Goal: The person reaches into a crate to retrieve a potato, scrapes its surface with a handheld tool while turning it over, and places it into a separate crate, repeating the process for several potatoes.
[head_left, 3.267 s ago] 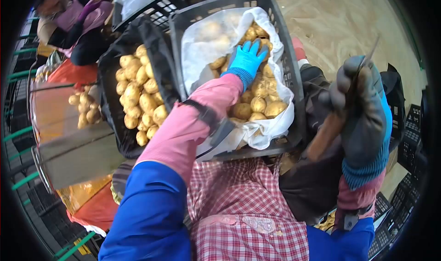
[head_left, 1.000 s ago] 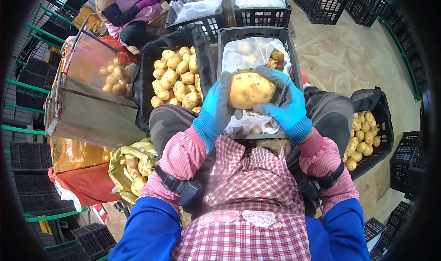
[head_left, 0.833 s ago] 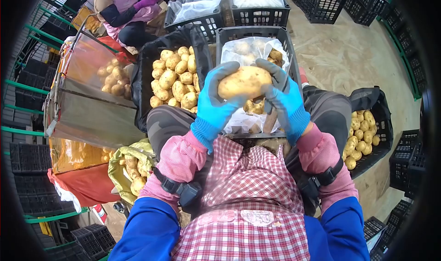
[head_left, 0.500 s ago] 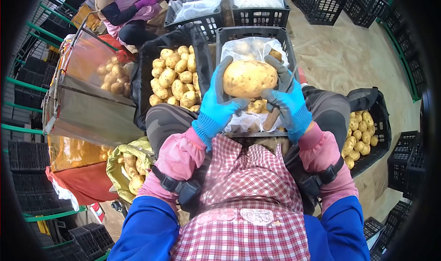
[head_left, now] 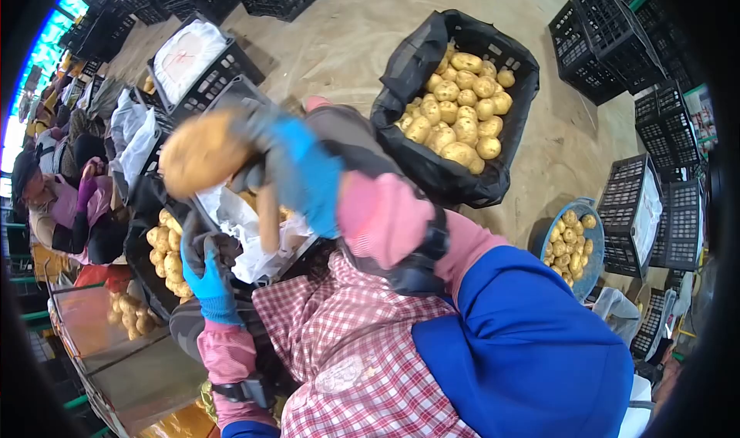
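My right hand [head_left: 289, 156], in a blue glove with grey fingers, grips a large potato [head_left: 204, 153]; both are blurred by motion. A tan, stick-like handle [head_left: 267, 218] hangs below that hand; its other end is hidden. My left hand [head_left: 206, 268], in a matching glove, is empty with its fingers loosely apart. It is beside a black-lined crate of potatoes [head_left: 164, 245]. Between my hands stands a crate with a white plastic liner [head_left: 243, 241], partly hidden by my right arm.
To the right stands a black-lined crate of potatoes [head_left: 462, 106]. Further right are a blue basin of potatoes [head_left: 574, 245] and black crates [head_left: 620, 207]. A covered crate [head_left: 193, 56] stands ahead. A person in purple gloves [head_left: 89, 180] sits at the left.
My view has swung to the right. The left hand has let go of the large potato, which my right hand now carries alone, raised away from the white-lined crate.
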The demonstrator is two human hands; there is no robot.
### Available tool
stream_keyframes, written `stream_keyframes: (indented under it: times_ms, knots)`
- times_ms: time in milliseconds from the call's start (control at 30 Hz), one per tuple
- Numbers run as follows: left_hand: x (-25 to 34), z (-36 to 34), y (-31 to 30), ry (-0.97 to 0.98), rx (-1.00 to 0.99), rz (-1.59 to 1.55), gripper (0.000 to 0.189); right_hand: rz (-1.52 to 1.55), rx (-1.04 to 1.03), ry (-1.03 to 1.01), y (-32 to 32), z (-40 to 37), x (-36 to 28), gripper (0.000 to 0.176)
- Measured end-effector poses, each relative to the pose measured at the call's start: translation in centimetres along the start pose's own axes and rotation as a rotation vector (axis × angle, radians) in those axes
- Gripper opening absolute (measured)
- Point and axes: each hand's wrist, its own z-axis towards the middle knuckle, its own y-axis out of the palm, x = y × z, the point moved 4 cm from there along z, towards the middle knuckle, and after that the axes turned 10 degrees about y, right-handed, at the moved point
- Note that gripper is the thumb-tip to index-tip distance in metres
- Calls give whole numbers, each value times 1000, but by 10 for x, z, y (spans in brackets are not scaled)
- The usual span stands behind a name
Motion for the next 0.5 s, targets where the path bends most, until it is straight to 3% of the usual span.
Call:
stream_keyframes:
  times_ms: [33, 133, 200, 233, 300, 333, 400, 433, 500]
  knots:
    - [-11, -2, -14, -57, -83, -66, 43, -170, 115, -130, 2, -21, -37, 39]
    - [-34, 0, -19, -254, -222, 19, 41, -578, 360, -502, -55, -71, -127, 31]
    - [-61, 3, -23, -326, -283, 51, 37, -986, 612, -700, -132, -95, -165, 28]
    - [-59, 10, -21, -361, -384, 218, 35, -1212, 704, -771, -179, -103, -177, 28]
    - [-88, 25, -18, -357, -521, 376, 34, -1470, 801, -862, -277, -117, -195, 28]
    - [-107, 33, -14, -314, -573, 467, 36, -1310, 862, -594, -339, -118, -205, 30]
    - [-144, 57, 1, -283, -703, 601, 42, -710, 872, -42, -435, -112, -208, 43]
    - [-164, 65, 12, -310, -783, 642, 47, -585, 875, 36, -450, -107, -207, 53]
    - [-210, 83, 33, -33, -841, 915, 50, -595, 878, -67, -422, -84, -213, 47]
